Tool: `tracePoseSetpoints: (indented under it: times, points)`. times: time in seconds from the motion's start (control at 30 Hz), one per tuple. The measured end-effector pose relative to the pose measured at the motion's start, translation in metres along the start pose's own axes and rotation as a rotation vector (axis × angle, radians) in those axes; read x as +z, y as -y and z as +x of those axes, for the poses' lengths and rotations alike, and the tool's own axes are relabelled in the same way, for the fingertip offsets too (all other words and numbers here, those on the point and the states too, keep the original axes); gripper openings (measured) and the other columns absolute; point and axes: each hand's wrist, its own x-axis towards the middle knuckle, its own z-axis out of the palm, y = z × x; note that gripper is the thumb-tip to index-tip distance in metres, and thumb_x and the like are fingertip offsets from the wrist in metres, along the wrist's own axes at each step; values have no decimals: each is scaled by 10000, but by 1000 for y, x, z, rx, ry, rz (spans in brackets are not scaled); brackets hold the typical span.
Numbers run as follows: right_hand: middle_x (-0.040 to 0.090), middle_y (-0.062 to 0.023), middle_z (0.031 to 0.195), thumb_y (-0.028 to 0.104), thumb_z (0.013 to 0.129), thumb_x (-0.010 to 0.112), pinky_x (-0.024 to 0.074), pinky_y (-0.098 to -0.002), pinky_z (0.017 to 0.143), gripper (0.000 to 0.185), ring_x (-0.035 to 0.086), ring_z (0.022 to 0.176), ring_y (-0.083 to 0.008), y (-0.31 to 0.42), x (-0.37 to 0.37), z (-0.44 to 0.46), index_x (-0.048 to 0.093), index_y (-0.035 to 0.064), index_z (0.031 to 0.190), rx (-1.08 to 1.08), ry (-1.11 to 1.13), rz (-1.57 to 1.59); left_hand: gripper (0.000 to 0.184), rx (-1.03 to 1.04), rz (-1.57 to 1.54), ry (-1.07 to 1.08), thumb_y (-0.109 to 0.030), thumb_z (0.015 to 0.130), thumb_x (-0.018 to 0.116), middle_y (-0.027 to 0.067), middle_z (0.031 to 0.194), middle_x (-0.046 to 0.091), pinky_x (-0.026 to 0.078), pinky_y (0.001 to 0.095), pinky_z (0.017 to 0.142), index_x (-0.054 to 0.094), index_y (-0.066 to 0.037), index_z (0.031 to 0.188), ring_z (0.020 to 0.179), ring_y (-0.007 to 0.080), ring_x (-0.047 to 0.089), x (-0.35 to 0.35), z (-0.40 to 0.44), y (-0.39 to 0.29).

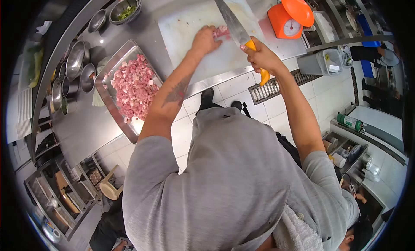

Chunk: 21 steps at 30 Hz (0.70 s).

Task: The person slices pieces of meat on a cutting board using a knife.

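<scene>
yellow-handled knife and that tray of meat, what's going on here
A person's right hand grips a long yellow-handled metal knife, its blade over a white rectangular cutting board. The left hand is at a few pink meat pieces on that board. A shallow rectangular metal tray left of the board holds diced pink meat.

Orange scale (283, 24), metal bowls (75, 64), floor grate (262, 92).

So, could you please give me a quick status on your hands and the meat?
Right hand gripping knife. Left hand at meat, on cutting board. Nothing seen between knife and meat.
</scene>
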Motion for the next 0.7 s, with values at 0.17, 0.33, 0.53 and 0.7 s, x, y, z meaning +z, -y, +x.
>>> tracePoseSetpoints:
  times: [0.17,0.33,0.53,0.7]
  points:
    - [416,31,667,364,1028,647,338,-240,399,603,360,449,-59,-19,-7,-13,375,55,1468,-9,12,151,166,-473,-343,-183,-153,821,749,182,787,689,580,384,714,733,-46,947,740,326,715,2,-25,8]
    - [401,51,648,348,1032,644,329,-234,399,567,351,450,-49,-38,-5,-39,375,111,1471,8,-58,204,78,-5,-61,-134,-143,840,730,189,797,694,584,394,726,750,-85,887,766,351,714,38,-5,-35]
    - [504,4,722,279,1048,626,395,-246,414,405,441,456,-74,-63,-14,-77,473,67,1356,-227,-181,249,130,-124,-143,15,-92,828,694,181,951,715,582,403,774,724,-67,952,808,344,710,-14,-25,-71]
    - [474,14,672,162,1036,564,360,-245,387,117,420,439,-60,-103,-21,-108,533,61,1087,-155,-133,370,159,-312,-133,-683,-96,828,713,111,810,702,567,369,699,698,-27,970,705,260,689,-188,-120,-14]
